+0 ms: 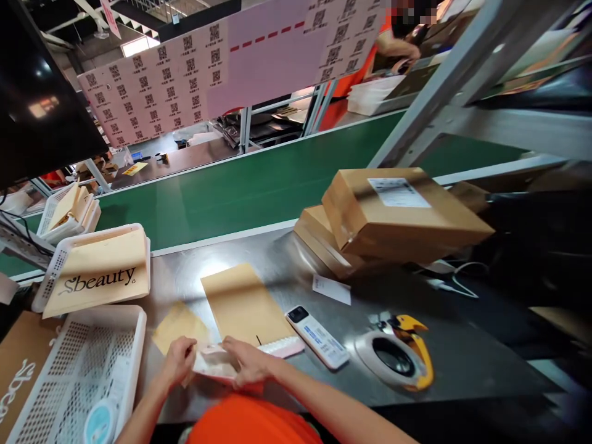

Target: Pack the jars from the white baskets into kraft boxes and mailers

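Observation:
At the near edge of a steel table (pixel 462 351), my left hand (pixel 178 361) and my right hand (pixel 247 361) both grip a small pale pink packet (pixel 213 362) between them. A brown padded envelope (pixel 245 305) lies flat just beyond the packet, with a smaller brown envelope (pixel 178 324) to its left. A white handheld scanner (pixel 317 337) rests right of my right hand.
A yellow tape dispenser (pixel 400 357) sits at the right, a white slip (pixel 331 288) and two stacked cardboard boxes (pixel 393 213) behind it. White baskets (pixel 74 370) with "beauty" envelopes (pixel 99 274) stand at the left. A green conveyor belt (pixel 259 182) runs behind. Another person (pixel 398 43) works far back.

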